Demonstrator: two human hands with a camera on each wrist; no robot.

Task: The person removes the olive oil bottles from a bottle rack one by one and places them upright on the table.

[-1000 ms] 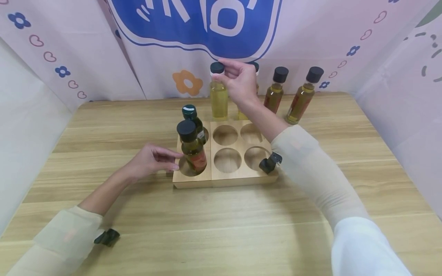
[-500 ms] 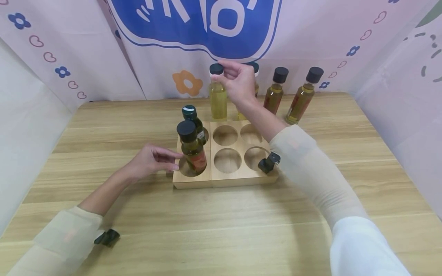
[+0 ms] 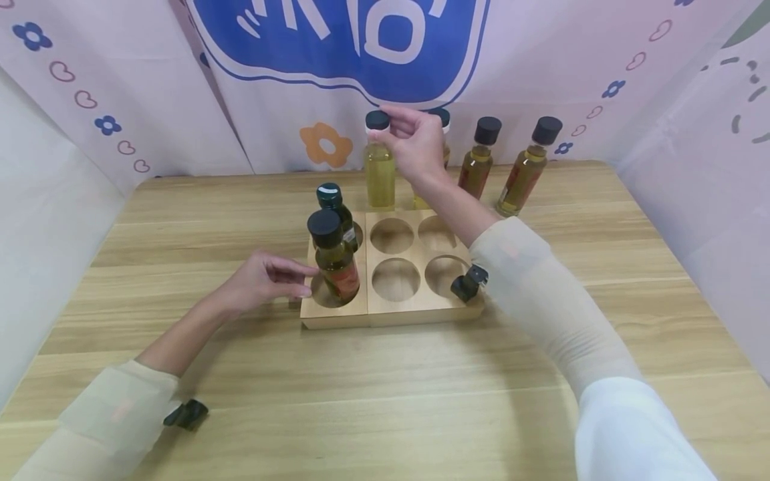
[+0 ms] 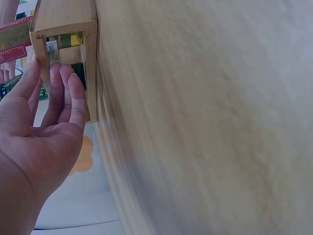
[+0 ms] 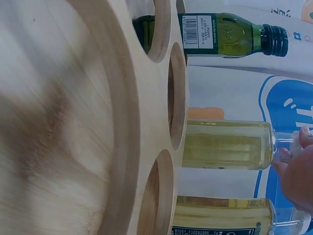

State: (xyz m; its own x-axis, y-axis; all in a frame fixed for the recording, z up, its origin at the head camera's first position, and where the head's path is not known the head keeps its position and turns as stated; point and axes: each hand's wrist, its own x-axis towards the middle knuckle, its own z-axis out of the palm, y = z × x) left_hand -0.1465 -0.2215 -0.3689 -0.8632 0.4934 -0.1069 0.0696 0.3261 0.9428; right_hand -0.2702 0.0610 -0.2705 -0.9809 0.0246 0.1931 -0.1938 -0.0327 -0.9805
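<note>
My right hand (image 3: 419, 147) pinches the neck, just under the dark cap, of a glass bottle of pale yellow oil (image 3: 380, 177), upright behind the wooden bottle rack (image 3: 421, 312). In the right wrist view the same oil bottle (image 5: 227, 145) shows beyond the round holes. At the rack's left end my left hand (image 3: 267, 284) grips the top board; in the left wrist view the thumb lies outside and the fingers (image 4: 76, 95) reach into the hollow end. A black-capped bottle with a red label (image 3: 343, 274) leans in the front left hole, before a dark green bottle (image 3: 331, 195).
Behind the rack, to the right, stand another pale oil bottle (image 3: 442, 120), partly hidden by my hand, and two black-capped red-label bottles (image 3: 476, 164). A printed cloth backdrop (image 3: 265, 127) rises at the table's (image 3: 385, 401) far edge.
The pale oil bottle in my right hand shifted very slightly left over the first half second. My left hand and the rack stay where they were.
</note>
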